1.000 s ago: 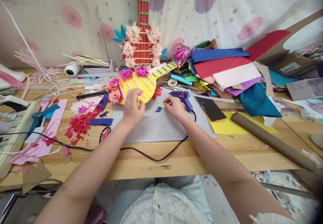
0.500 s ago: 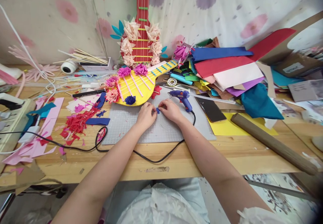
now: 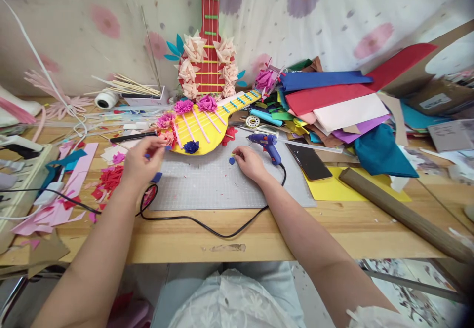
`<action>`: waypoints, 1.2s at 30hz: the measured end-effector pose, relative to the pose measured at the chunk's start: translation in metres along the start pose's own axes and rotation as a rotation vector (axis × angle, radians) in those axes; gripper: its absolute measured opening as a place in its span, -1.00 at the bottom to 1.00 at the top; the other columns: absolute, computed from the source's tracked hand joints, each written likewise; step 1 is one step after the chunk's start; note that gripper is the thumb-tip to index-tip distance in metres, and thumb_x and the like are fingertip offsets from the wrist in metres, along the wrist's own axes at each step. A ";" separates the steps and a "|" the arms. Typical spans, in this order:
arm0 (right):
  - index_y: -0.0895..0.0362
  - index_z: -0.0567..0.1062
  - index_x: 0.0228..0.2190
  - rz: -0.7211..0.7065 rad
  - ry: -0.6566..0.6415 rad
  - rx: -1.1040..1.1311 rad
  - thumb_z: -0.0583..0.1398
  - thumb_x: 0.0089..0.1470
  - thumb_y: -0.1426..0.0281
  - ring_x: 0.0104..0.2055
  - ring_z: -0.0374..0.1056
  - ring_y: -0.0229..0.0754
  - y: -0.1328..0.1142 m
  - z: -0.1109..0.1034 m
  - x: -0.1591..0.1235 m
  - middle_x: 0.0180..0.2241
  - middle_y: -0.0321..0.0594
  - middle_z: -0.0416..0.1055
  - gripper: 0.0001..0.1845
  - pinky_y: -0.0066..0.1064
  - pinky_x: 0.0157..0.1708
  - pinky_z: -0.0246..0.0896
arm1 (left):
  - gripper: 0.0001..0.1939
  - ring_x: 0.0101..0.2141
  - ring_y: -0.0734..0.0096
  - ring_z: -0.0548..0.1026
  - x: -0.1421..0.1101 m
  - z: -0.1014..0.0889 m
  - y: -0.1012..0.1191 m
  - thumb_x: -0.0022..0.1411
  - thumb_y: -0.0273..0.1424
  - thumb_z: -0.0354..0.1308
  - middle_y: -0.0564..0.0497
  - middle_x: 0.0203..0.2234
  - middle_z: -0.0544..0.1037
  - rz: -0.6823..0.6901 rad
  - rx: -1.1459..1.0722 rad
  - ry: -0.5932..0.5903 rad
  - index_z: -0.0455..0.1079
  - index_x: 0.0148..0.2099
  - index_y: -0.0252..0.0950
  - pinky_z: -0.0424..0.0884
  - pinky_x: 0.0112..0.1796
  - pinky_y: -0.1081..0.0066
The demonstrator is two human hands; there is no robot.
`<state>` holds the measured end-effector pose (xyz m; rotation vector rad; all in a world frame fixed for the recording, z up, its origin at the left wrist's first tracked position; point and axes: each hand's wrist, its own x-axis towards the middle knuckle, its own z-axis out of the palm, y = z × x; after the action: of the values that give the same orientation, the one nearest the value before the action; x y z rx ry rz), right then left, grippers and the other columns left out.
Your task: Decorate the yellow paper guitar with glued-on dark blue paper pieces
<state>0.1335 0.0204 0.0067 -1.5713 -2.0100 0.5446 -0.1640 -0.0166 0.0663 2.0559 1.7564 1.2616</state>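
My left hand (image 3: pixel 143 163) is raised over the left edge of the cutting mat (image 3: pixel 207 195), fingers pinched on a small blue paper piece (image 3: pixel 168 148). Beside it lies the yellow paper guitar (image 3: pixel 202 128), trimmed with pink flowers and a dark blue flower (image 3: pixel 191 147). Over the mat's middle, my right hand (image 3: pixel 251 163) has its thumb and fingers closed on a small blue-and-yellow paper piece (image 3: pixel 231 161), mostly seen by its blue end. Just beyond that hand rests a blue glue gun (image 3: pixel 267 145).
A black cord (image 3: pixel 207 227) loops along the table front. Red paper scraps (image 3: pixel 111 180) lie left, beside a power strip (image 3: pixel 31 195). On the right are a phone (image 3: pixel 310 160), a brown roll (image 3: pixel 400 209) and stacked coloured paper (image 3: pixel 344 103). Behind stands a red paper guitar (image 3: pixel 210 66).
My left hand came from over the yellow guitar to meet my right hand at the blue piece, then swung left, now with a blue piece. My right hand stays near the same spot.
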 end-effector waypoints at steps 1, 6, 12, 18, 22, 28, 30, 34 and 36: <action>0.05 0.42 -0.30 -0.003 0.005 0.006 0.08 0.06 0.46 -0.18 0.31 -0.17 0.000 0.000 0.000 -0.22 -0.21 0.43 -0.83 -0.35 -0.21 0.15 | -0.83 -0.38 0.35 0.43 0.003 -0.009 -0.012 0.13 -0.35 0.03 0.07 -0.41 0.47 -0.063 0.074 0.060 0.37 -0.21 -0.18 0.38 -0.30 0.23; 0.04 0.43 -0.25 -0.001 -0.006 -0.003 0.08 0.06 0.46 -0.18 0.31 -0.18 -0.002 -0.001 -0.001 -0.22 -0.22 0.42 -0.79 -0.35 -0.20 0.16 | -0.89 -0.03 -0.09 0.30 0.008 -0.020 -0.040 -0.01 -0.34 0.16 -0.04 -0.37 0.39 -0.247 0.405 0.172 0.36 -0.38 -0.23 0.11 -0.05 -0.15; 0.06 0.45 -0.29 -0.067 -0.088 -0.087 0.11 0.06 0.40 -0.18 0.31 -0.17 -0.006 -0.005 -0.005 -0.21 -0.18 0.39 -0.84 -0.36 -0.23 0.14 | -0.77 0.01 0.10 0.27 -0.002 0.040 0.023 0.13 -0.50 0.01 -0.12 -0.12 0.37 0.084 0.260 0.317 0.31 -0.13 -0.26 0.15 0.05 0.01; 0.09 0.41 -0.36 -0.047 -0.037 -0.059 0.13 0.02 0.43 -0.23 0.29 -0.21 -0.003 -0.003 -0.004 -0.27 -0.22 0.39 -0.92 -0.41 -0.28 0.11 | -0.70 -0.19 0.29 0.44 -0.030 0.117 0.080 0.10 -0.58 -0.05 -0.05 -0.23 0.46 0.300 0.112 -0.390 0.31 -0.13 -0.24 0.37 -0.16 0.29; 0.09 0.39 -0.42 -0.008 -0.010 0.030 0.13 0.00 0.44 -0.36 0.28 -0.25 -0.002 -0.002 -0.003 -0.38 -0.29 0.42 -0.96 -0.43 -0.37 0.08 | -0.72 -0.20 0.29 0.45 -0.028 0.139 0.087 0.07 -0.59 -0.04 -0.07 -0.23 0.45 0.077 0.074 -0.413 0.30 -0.16 -0.27 0.37 -0.18 0.30; 0.09 0.35 -0.46 0.093 0.046 0.252 0.15 -0.05 0.44 -0.48 0.24 -0.31 -0.002 0.000 -0.003 -0.47 -0.36 0.40 -0.97 -0.45 -0.42 0.09 | -0.68 -0.32 0.40 0.44 -0.024 0.154 0.078 0.00 -0.59 0.06 -0.10 -0.20 0.41 -0.130 -0.145 -0.251 0.26 -0.13 -0.30 0.38 -0.24 0.35; 0.10 0.33 -0.46 0.107 0.070 0.337 0.15 -0.07 0.42 -0.50 0.23 -0.32 -0.001 0.003 -0.002 -0.47 -0.36 0.38 -0.94 -0.45 -0.43 0.11 | -0.66 -0.34 0.43 0.42 -0.026 0.157 0.074 -0.02 -0.59 0.08 -0.10 -0.20 0.41 -0.118 -0.193 -0.227 0.26 -0.13 -0.31 0.37 -0.24 0.36; 0.10 0.30 -0.42 0.110 0.097 0.521 0.17 -0.11 0.38 -0.50 0.24 -0.31 0.002 0.009 -0.001 -0.49 -0.36 0.35 -0.86 -0.43 -0.41 0.14 | -0.69 -0.45 0.49 0.38 -0.026 0.158 0.070 0.02 -0.50 0.14 -0.05 -0.26 0.45 -0.182 -0.298 -0.208 0.28 -0.12 -0.31 0.36 -0.30 0.38; 0.10 0.29 -0.41 0.106 0.103 0.581 0.17 -0.12 0.37 -0.49 0.25 -0.31 0.003 0.011 0.000 -0.49 -0.36 0.34 -0.83 -0.43 -0.41 0.16 | -0.74 -0.48 0.50 0.37 -0.024 0.158 0.070 0.04 -0.49 0.15 -0.01 -0.36 0.47 -0.235 -0.348 -0.214 0.31 -0.15 -0.32 0.35 -0.32 0.40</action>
<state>0.1289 0.0213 -0.0038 -1.3108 -1.5086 0.9652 -0.0052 0.0030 -0.0028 1.6690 1.5072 1.1352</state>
